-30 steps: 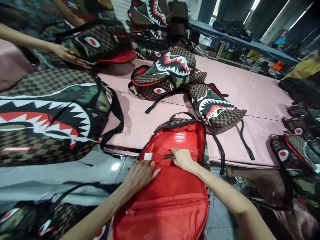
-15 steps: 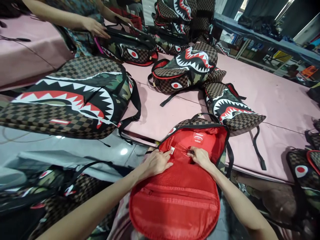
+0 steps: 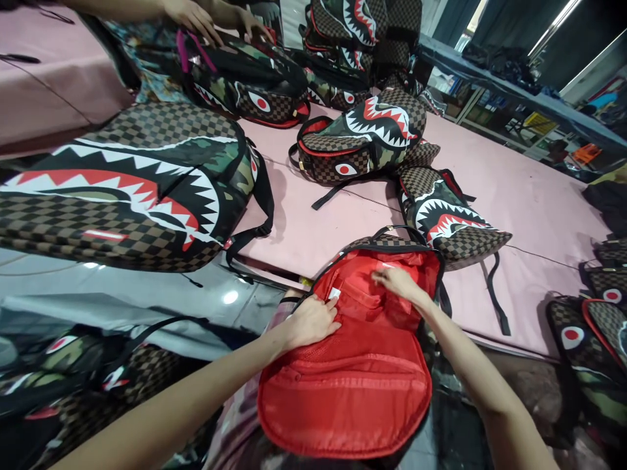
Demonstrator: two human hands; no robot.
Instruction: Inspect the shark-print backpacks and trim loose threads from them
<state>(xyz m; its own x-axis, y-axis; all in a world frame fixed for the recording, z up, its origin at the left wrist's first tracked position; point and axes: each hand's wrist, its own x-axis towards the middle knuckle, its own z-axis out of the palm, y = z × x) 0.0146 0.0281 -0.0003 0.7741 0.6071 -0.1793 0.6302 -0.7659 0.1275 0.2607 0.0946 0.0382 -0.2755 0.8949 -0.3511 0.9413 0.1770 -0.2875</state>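
**Both hands inside the open red-lined backpack**

My left hand lies palm down on the red lining, its fingers loosely spread and flat, their tips just beside a small white tag sewn near the left edge. It grips nothing that I can see. My right hand sits further up the lining, fingers drawn close together and bent down onto a fold of the red fabric; whether they pinch it I cannot tell.

The open backpack lies in front of me, its top resting on the near edge of the pink table, its red flap hanging towards me.

Just beyond it a checkered shark-mouth backpack lies on the table, touching another shark-mouth bag behind it. A large shark-mouth backpack fills the left side. At the far left another person's hands rest on a dark backpack. More such bags sit at the right edge.
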